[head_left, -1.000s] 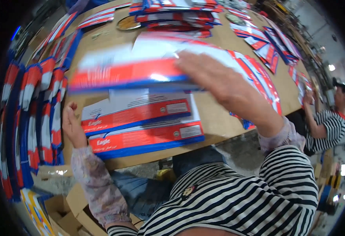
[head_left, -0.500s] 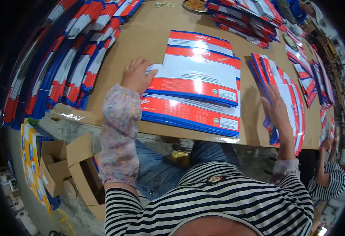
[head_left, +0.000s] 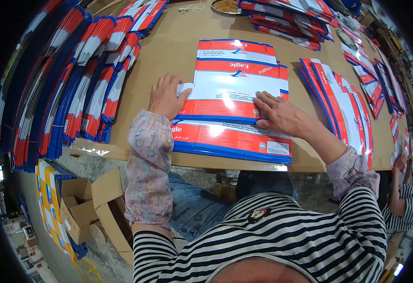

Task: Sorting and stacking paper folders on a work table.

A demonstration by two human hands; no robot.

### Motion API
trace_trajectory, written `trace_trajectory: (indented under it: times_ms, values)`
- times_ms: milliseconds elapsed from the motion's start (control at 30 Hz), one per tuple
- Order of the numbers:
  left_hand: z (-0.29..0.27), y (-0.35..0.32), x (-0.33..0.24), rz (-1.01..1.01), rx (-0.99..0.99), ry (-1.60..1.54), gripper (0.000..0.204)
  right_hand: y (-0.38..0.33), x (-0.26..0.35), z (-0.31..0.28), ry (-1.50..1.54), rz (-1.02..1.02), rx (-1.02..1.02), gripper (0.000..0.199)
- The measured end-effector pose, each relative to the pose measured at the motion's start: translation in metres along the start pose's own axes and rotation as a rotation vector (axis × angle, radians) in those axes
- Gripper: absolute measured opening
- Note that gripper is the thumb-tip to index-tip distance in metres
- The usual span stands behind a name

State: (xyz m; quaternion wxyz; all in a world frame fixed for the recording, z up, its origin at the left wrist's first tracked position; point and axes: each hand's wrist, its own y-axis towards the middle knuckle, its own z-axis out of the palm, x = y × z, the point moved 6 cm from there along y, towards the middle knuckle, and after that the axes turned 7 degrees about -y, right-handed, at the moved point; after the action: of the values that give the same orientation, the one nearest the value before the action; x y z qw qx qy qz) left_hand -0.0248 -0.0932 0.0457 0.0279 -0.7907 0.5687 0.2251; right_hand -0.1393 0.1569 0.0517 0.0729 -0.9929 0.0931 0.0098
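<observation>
A flat printed carton blank (head_left: 216, 85) in red, white and blue lies in front of me, on top of a stack of similar blanks (head_left: 206, 137). My left hand (head_left: 166, 96) rests at its left edge, thumb on a small white side flap (head_left: 184, 88) and fingers stretched forward beside it. My right hand (head_left: 286, 115) lies on the right part of the top blank, open, with its fingers pointing left and laid on the surface. What is beneath the palms is hidden.
Bundled blanks (head_left: 86, 80) stand in rows at the left. More folded blanks (head_left: 348, 108) lie at the right of the table (head_left: 164, 52), with another pile (head_left: 286, 23) at the back. Open cardboard boxes (head_left: 81, 207) sit below left. Another person (head_left: 404, 203) is at the right.
My right hand has come left from the folded blanks at the right onto the top blank. My left hand has stayed at the left flap.
</observation>
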Motion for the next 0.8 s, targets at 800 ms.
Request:
trace_trajectory:
  times_ms: [800]
  values:
    - [0.000, 0.002, 0.000, 0.092, -0.064, -0.182, 0.031, 0.012, 0.012, 0.000, -0.210, -0.179, 0.159, 0.056]
